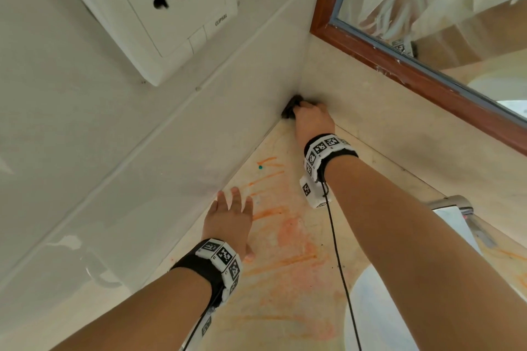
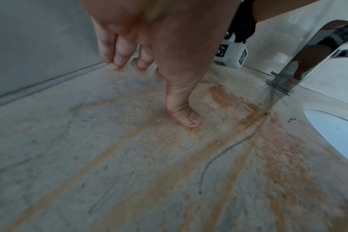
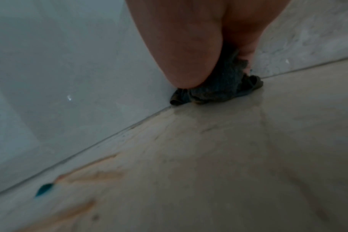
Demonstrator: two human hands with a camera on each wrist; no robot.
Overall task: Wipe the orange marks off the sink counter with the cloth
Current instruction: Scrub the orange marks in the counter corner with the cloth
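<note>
My right hand grips a dark bunched cloth and presses it into the far corner of the beige counter, where two walls meet. In the right wrist view the cloth sits under my palm, touching the wall joint. Orange marks streak and smear the counter between my arms. My left hand rests open on the counter near the left wall, its straight fingertips and thumb touching the smeared orange marks.
A chrome tap stands at the right beside the white basin. A wood-framed mirror hangs above the back wall, a shaver socket on the left wall. A small teal speck lies near the marks.
</note>
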